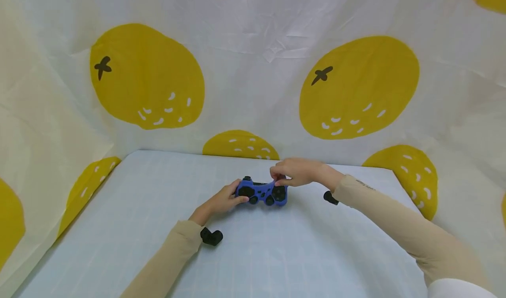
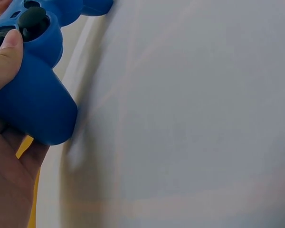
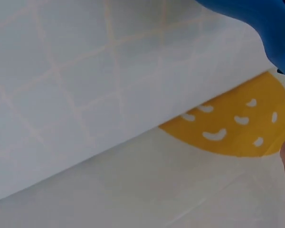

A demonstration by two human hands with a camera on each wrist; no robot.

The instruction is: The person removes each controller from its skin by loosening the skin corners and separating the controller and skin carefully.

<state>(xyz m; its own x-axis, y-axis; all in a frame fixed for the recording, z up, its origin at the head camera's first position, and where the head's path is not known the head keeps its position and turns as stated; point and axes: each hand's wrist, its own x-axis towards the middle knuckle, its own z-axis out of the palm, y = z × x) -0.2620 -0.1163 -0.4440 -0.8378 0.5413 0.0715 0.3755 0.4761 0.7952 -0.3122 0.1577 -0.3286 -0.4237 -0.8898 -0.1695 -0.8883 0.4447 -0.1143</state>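
A blue game controller (image 1: 258, 192) with black thumbsticks and pads is held a little above the table, its button face turned toward me. My left hand (image 1: 226, 199) grips its left handle. In the left wrist view the thumb (image 2: 9, 59) lies on the face beside a black thumbstick (image 2: 33, 21), with fingers behind the handle. My right hand (image 1: 298, 171) is at the controller's upper right edge, fingers curled, thumb near the top corner. The right wrist view catches only its fingertips by the blue shell (image 3: 261, 21); their exact hold is partly cut off.
Beneath the hands is a table (image 1: 276, 254) with a pale checked cover. Behind and beside it hangs a white cloth (image 1: 253, 82) printed with large yellow fruit. Black wrist-mounted pieces (image 1: 211, 236) show near both sleeves.
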